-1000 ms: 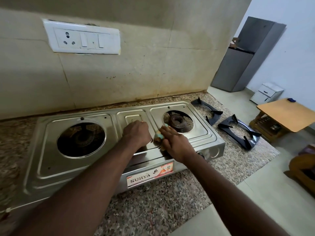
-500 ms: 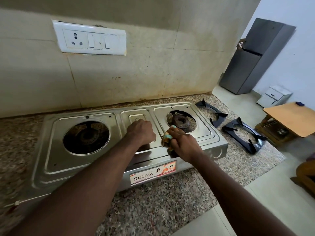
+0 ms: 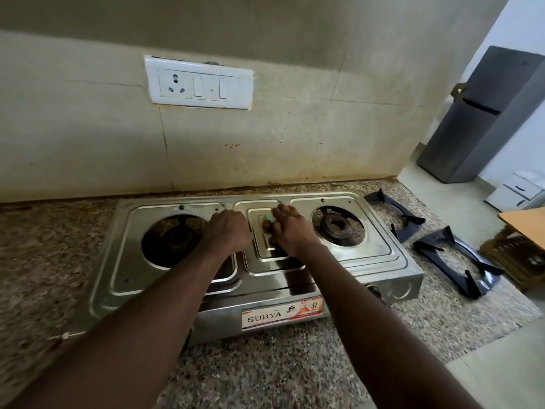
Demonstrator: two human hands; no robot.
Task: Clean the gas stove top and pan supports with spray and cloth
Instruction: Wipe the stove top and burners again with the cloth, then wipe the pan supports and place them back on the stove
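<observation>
R hand (image 3: 290, 230) pinches small teal-brown cloth (image 3: 267, 224) on stove's (image 3: 368, 259) centre panel; L hand (image 3: 227, 231), fisted w/ nothing seen in it, rests just beside. Two pan supports (image 3: 427, 246) lie on worktop (image 3: 265, 364) right of stove

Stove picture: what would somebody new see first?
The shiny steel two-burner gas stove fills the middle of the speckled counter, and the right hand holds a small teal and brown cloth on its centre panel, the left hand fisted beside it. Two black metal pan supports lie on the counter right of the stove.
</observation>
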